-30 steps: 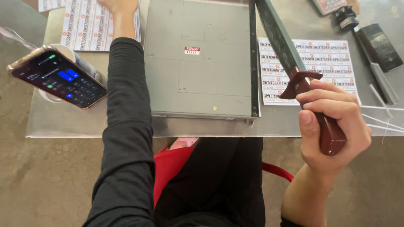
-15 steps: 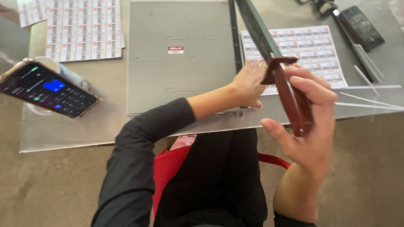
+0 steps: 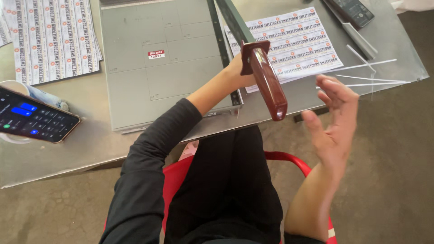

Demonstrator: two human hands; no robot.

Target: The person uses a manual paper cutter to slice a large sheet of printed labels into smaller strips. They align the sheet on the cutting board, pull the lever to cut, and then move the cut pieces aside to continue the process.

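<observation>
My left hand (image 3: 236, 72) reaches across the grey paper cutter base (image 3: 162, 68) to the near edge of a printed label sheet (image 3: 298, 38) lying right of the blade. Its fingers are hidden behind the cutter's brown wooden handle (image 3: 266, 83), so I cannot tell whether they grip the sheet. The blade arm stands raised, and nothing holds the handle. My right hand (image 3: 337, 119) hovers open in the air to the right of the handle, fingers spread and palm facing left, off the table's front edge.
A stack of label sheets (image 3: 54, 38) lies left of the cutter. A phone with a lit screen (image 3: 34, 119) rests on a cup (image 3: 13, 88) at the left. Thin paper strips (image 3: 370, 77) and a black device (image 3: 352, 11) lie at the right. I sit on a red chair (image 3: 289, 160).
My right hand has let go of the cutter handle and opened to its right. My left hand came from the far left stack across the cutter to the right sheet.
</observation>
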